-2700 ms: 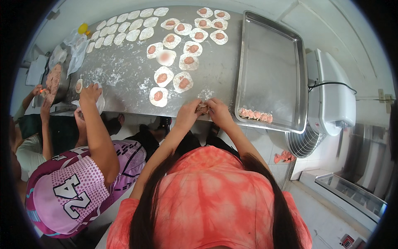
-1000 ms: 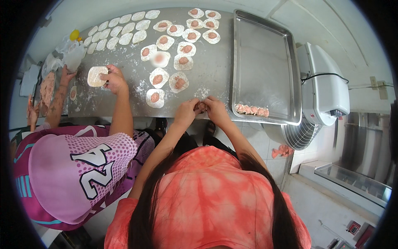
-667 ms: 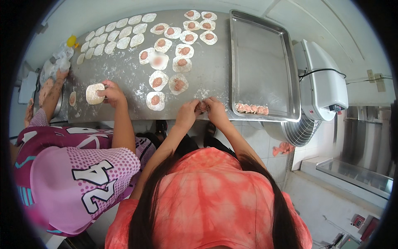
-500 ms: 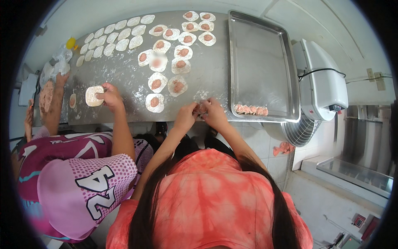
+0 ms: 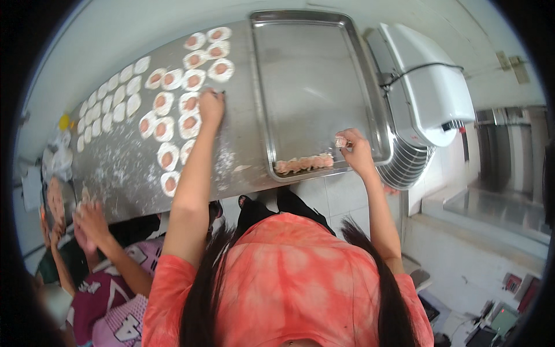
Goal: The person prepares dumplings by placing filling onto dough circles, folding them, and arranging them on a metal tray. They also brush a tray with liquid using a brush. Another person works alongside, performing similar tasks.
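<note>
At the far left, meat filling (image 5: 56, 199) is sitting in a bowl just beside the table (image 5: 139, 173). A co-worker's hands (image 5: 91, 222) are working at the table's near left edge. The co-worker's maroon and purple shirt (image 5: 101, 303) is showing white, dark-edged printing, partly cut off. Farther back, plain wrappers (image 5: 107, 105) are lying in slanting rows. To their right, filled wrappers (image 5: 163, 104), each bearing a pink mound, are running in uneven columns from near to far.

The person's left hand (image 5: 211, 107) is reaching over the right column, its fingers pointing away; whether its grip is closing on a wrapper I cannot tell. Right of it, a metal tray (image 5: 263, 98) is resting with its long axis running near to far. Along its near wall, a row of dumplings (image 5: 303, 163) is stretching left to right. Just beyond the row's right end, the right hand (image 5: 356, 151) is holding a dumpling (image 5: 341, 141) above the tray, its grip pinched narrow around it. The squat dumpling is projecting leftward from the fingertips; its long axis is too small to tell. Farther right, a white machine (image 5: 428, 87) is standing beside the tray, its small marking appearing too blurred to read.
</note>
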Demonstrator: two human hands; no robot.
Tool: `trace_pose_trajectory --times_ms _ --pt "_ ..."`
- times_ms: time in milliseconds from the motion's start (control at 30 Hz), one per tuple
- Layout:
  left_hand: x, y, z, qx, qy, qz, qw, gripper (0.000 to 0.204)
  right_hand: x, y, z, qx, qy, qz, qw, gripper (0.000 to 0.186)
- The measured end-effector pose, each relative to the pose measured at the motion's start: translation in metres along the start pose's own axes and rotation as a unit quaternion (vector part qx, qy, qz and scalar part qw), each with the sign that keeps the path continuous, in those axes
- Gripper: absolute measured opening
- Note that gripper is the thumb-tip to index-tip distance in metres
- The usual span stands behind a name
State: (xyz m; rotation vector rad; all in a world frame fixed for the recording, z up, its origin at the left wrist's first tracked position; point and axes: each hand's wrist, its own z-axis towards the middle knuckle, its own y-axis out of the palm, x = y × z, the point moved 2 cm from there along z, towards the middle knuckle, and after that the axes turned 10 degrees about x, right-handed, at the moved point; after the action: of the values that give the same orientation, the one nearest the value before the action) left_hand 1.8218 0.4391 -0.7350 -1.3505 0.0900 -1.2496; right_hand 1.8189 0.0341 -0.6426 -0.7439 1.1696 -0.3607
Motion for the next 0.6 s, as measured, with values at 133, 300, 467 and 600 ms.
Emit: trace_pose_trajectory --times_ms 133,300,467,600 --pt "0.03 0.022 0.036 -0.004 -0.064 0.08 0.995 0.03 0.038 -0.01 -0.014 -0.067 -0.022 -0.035 0.997 0.035" --pt "0.045 0.023 0.044 -0.053 -0.122 0.114 0.985 0.029 0.042 -0.001 -0.02 -0.13 -0.02 0.026 0.991 0.038" --pt "0.023 0.018 0.029 -0.083 -0.132 0.097 0.983 0.029 0.033 -0.011 -0.022 -0.192 -0.015 0.028 0.981 0.042" --pt "0.008 -0.001 -0.015 -0.11 -0.103 0.056 0.987 0.031 0.036 -0.017 -0.022 -0.255 0.0 0.007 0.967 0.046"
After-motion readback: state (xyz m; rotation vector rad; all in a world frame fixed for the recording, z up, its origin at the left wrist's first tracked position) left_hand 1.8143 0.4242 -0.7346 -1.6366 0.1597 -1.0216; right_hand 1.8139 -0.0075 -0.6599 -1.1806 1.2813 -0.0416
